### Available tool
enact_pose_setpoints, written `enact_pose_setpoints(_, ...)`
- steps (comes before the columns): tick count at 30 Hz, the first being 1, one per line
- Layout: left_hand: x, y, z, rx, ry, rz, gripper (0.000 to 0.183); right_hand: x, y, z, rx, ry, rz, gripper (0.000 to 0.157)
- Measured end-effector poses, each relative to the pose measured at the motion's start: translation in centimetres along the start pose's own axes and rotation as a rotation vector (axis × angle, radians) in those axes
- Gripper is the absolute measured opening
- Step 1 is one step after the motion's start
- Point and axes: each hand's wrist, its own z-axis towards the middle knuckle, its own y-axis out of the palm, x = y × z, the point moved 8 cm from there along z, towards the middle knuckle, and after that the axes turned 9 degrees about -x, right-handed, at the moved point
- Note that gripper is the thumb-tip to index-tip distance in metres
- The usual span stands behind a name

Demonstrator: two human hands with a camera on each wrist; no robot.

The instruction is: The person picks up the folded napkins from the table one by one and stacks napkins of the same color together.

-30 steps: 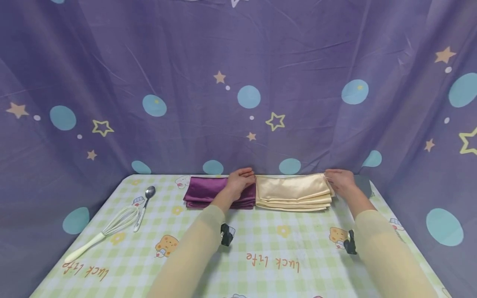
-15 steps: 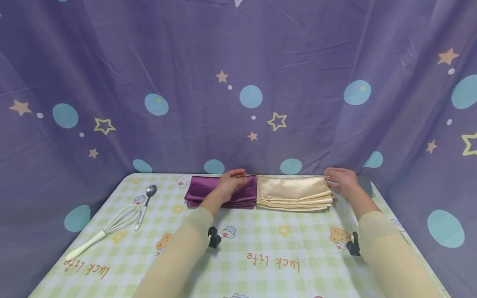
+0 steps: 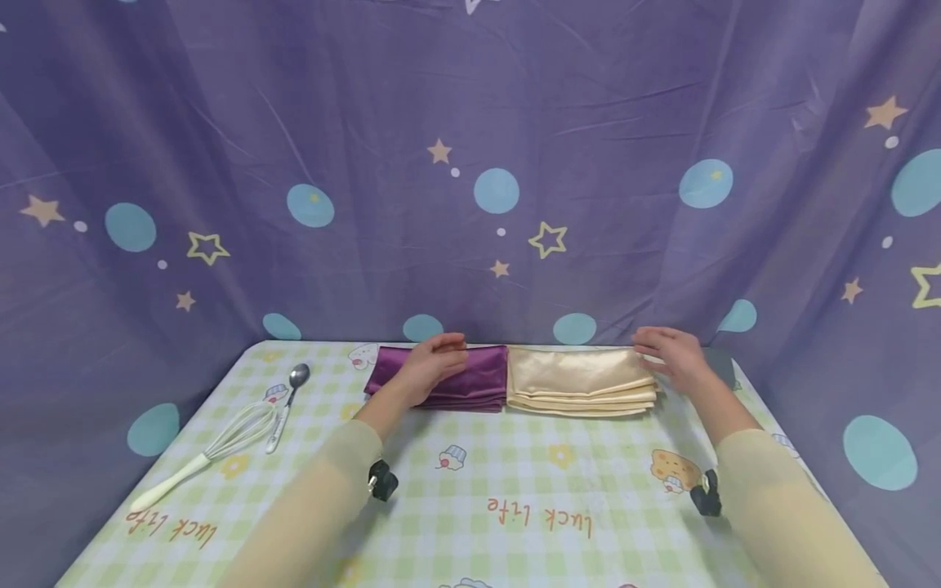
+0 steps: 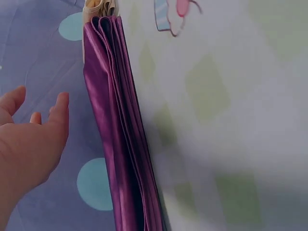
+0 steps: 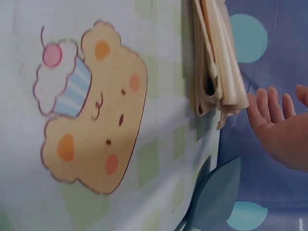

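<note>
Two stacks of folded satin cloth lie side by side at the table's back edge, a purple one on the left and a cream one on the right. My left hand hovers over the purple stack with its fingers loosely extended; in the left wrist view a gap separates it from the purple cloth. At the cream stack's right end is my right hand, fingers spread and holding nothing. The right wrist view has its fingertips close to the cream cloth; whether they touch it I cannot tell.
A whisk and a spoon lie on the left of the checked tablecloth. Behind the right hand sits a flat grey-green piece. A purple patterned curtain hangs right behind the table.
My left hand has moved left from the seam between the stacks, across the purple cloth. The right hand has lifted slightly from the cream stack's end. Both stacks stay in place.
</note>
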Motion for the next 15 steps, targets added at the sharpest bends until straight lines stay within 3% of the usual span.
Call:
enact_pose_setpoints(2,0.1,-0.1,-0.4,-0.012,-0.002,0.01,0.055,-0.2,0.5,-0.2,-0.019,-0.011,0.012,0.044)
enact_pose_setpoints(6,0.3,0.0,-1.3,-0.05,-0.006,0.03,0.056,-0.3,1.7,-0.6,-0.053,-0.011,-0.011,0.053)
enact_pose_setpoints(9,0.5,0.2,-2.0,-0.081,-0.002,0.03,0.056,-0.6,3.2,-1.1,-0.092,-0.018,-0.085,0.062)
enact_pose_setpoints(15,0.8,0.2,-3.3,-0.096,-0.007,0.058,0.05,-1.2,6.5,-2.0,-0.178,-0.053,-0.176,0.062)
